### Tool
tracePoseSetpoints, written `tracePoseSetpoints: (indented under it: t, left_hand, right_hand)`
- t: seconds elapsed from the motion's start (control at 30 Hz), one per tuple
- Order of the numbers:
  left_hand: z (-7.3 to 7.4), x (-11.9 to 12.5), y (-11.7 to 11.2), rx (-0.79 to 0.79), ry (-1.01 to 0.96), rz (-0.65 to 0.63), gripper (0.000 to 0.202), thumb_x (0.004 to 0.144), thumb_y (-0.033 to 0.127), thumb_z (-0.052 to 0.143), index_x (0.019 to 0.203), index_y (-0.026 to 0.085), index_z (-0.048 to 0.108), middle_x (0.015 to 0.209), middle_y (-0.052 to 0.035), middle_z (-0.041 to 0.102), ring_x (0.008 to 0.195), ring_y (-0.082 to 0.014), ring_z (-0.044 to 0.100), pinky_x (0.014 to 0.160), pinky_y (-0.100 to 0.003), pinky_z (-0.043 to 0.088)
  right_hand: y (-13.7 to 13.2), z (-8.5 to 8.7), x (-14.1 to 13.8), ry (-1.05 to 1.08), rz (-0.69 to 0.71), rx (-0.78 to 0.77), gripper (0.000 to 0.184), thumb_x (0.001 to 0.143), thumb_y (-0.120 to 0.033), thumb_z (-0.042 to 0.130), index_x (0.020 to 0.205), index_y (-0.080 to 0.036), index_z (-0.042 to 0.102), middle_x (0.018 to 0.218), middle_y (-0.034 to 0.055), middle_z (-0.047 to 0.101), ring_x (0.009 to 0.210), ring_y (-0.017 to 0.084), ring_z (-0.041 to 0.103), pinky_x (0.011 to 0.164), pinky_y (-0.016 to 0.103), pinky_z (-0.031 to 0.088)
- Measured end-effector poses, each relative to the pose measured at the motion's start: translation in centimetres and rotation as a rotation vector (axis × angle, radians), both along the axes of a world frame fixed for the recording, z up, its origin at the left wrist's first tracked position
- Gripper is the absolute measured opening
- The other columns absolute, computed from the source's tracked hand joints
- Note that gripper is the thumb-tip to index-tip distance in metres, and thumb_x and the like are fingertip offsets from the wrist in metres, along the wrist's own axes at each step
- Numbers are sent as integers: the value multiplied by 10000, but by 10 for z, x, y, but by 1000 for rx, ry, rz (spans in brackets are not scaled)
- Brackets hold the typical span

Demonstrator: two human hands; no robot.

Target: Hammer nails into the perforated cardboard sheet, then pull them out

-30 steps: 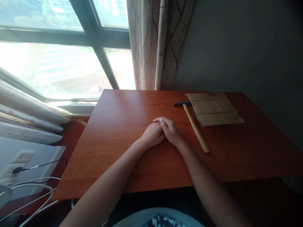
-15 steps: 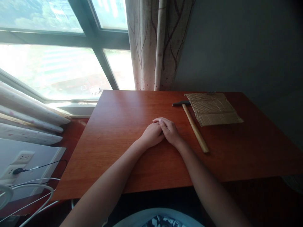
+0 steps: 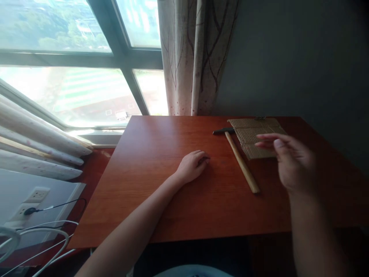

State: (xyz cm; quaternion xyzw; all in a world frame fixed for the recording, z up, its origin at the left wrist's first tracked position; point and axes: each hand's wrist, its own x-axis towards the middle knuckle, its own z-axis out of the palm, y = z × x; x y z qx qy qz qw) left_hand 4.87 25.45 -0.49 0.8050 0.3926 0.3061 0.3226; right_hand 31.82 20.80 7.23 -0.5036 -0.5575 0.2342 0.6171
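Observation:
My left hand (image 3: 192, 166) rests on the brown table with its fingers loosely curled in, and nothing shows in it. My right hand (image 3: 294, 161) is raised over the table's right side, slightly blurred, fingers apart and holding nothing. Behind its fingertips lies a ridged piece of cardboard (image 3: 245, 132), partly covered by the hand. Between the two hands is a hammer (image 3: 241, 161) with a pale wooden handle pointing toward me. Part of its dark metal head reaches the cardboard's left edge. Several thin dark metal pieces, perhaps nails (image 3: 260, 118), sit at the cardboard's far edge.
The wooden table (image 3: 138, 173) ends close to my body. A window (image 3: 95, 92) and curtains (image 3: 184, 57) stand beyond it at the left. Low on the left are a wall socket (image 3: 30, 204) with a plug and white cables (image 3: 62, 231).
My right hand has lifted off my left hand and moved right, over the cardboard. The left hand stays on the table. The view has tipped slightly upward.

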Motion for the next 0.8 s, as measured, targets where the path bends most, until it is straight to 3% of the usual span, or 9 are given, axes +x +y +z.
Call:
tracePoseSetpoints:
  t: [0.1, 0.2, 0.3, 0.4, 0.53, 0.7, 0.8]
  left_hand:
    - [0, 17, 7, -202, -302, 115, 194, 896, 234, 553, 1039, 167, 666, 959, -74, 713, 818, -163, 645, 747, -266, 505]
    - [4, 47, 17, -408, -520, 200, 204, 886, 259, 575, 1045, 153, 645, 972, -80, 715, 766, -141, 638, 678, -237, 500]
    - [11, 83, 30, -541, -610, 174, 240, 884, 283, 600, 1080, 145, 615, 1066, -91, 693, 652, -95, 607, 615, -223, 488]
    - [15, 117, 41, -667, -666, 146, 313, 905, 311, 596, 1172, 152, 556, 1232, -126, 633, 619, -75, 614, 584, -222, 492]
    - [14, 145, 51, -789, -658, 119, 320, 940, 348, 567, 1187, 150, 523, 1205, -129, 633, 594, -60, 593, 566, -206, 484]
    - [6, 148, 53, -816, -644, 81, 321, 969, 432, 498, 1138, 165, 560, 1105, -99, 652, 610, -84, 614, 572, -214, 498]
    - [1, 135, 54, -758, -609, 55, 310, 985, 418, 439, 1060, 156, 585, 1044, -96, 671, 666, -110, 650, 588, -217, 500]
  right_hand:
    - [24, 1, 67, -28, -199, -26, 152, 881, -258, 635, 958, -209, 756, 1037, 118, 748, 822, 183, 714, 837, 379, 538]
    - [56, -12, 121, -27, -422, -246, 101, 819, -163, 668, 871, -201, 745, 1033, 121, 744, 831, 154, 687, 812, 340, 512]
    - [75, -25, 151, 21, -406, -409, 90, 812, -131, 662, 853, -168, 732, 968, 135, 742, 758, 136, 671, 731, 325, 498]
    - [78, -34, 162, 61, -313, -554, 109, 846, -200, 663, 886, -129, 736, 913, 160, 742, 668, 134, 652, 639, 334, 472]
    - [73, -41, 167, 70, -243, -635, 183, 879, -274, 638, 840, -124, 736, 900, 156, 745, 616, 117, 634, 554, 316, 418]
    - [69, -41, 167, 75, -272, -606, 201, 865, -301, 658, 827, -118, 732, 929, 178, 743, 687, 139, 667, 578, 326, 431]
    - [55, -39, 167, 67, -460, -476, 171, 891, -275, 596, 846, -139, 689, 991, 199, 725, 728, 145, 675, 630, 339, 462]
